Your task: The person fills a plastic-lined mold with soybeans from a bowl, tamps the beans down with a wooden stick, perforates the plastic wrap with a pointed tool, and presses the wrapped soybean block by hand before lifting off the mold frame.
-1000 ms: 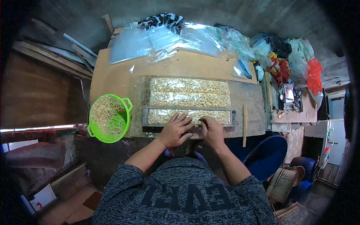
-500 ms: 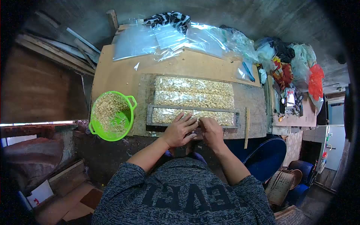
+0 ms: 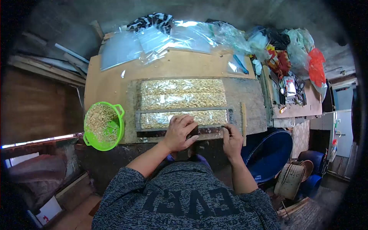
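Note:
A narrow rectangular frame (image 3: 184,127) lies near the board's front edge, around a plastic-covered strip of pale, crumbly puffed-looking pieces (image 3: 211,117). My left hand (image 3: 179,133) rests over the frame's near side and the strip, fingers extended and thumb apart, holding nothing. At the frame's near right corner is my right hand (image 3: 232,143), its fingers curled and pinched; what they grip, if anything, is too small to make out. Beyond the frame, two more strips (image 3: 182,94) of the same pieces lie side by side under clear plastic.
A green basin (image 3: 122,130) of loose pale pieces stands at left. A wooden stick (image 3: 243,119) lies right of the frame on the worn board (image 3: 249,92). Clear plastic sheets (image 3: 119,51) and bags line the back. A large blue tub (image 3: 272,153) stands below right.
My right hand has moved right, from beside my left hand to the frame's near right corner. My left hand stays on the strip, fingers drawn in slightly. The whole view has shifted.

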Available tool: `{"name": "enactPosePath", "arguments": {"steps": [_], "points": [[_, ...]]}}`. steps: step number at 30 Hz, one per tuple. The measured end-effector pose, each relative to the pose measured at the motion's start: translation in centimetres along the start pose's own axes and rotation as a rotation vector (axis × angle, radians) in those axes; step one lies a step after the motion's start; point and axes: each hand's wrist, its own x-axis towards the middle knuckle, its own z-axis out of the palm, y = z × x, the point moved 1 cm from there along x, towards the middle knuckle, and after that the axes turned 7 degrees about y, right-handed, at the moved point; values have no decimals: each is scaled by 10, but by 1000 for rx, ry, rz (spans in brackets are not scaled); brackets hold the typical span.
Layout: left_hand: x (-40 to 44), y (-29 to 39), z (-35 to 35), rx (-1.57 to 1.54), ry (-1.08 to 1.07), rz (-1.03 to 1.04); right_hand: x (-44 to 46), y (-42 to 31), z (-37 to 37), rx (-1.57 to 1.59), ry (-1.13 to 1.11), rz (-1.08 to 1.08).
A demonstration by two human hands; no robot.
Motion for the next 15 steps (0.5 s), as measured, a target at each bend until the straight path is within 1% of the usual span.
{"name": "enactPosePath", "arguments": {"steps": [2, 4, 5, 10, 13, 15], "points": [[11, 8, 10, -24, -22, 16, -2, 6, -13, 0, 63, 24], [26, 19, 23, 20, -88, 63, -3, 23, -18, 10, 83, 37], [32, 23, 29, 27, -154, 49, -4, 29, -20, -9, 88, 42], [42, 33, 48, 54, -187, 77, 5, 37, -24, -12, 70, 101], [41, 32, 50, 61, -200, 96, 16, 34, -17, 31, 80, 51], [41, 32, 49, 66, -205, 99, 24, 30, -11, 36, 30, -14]]}}
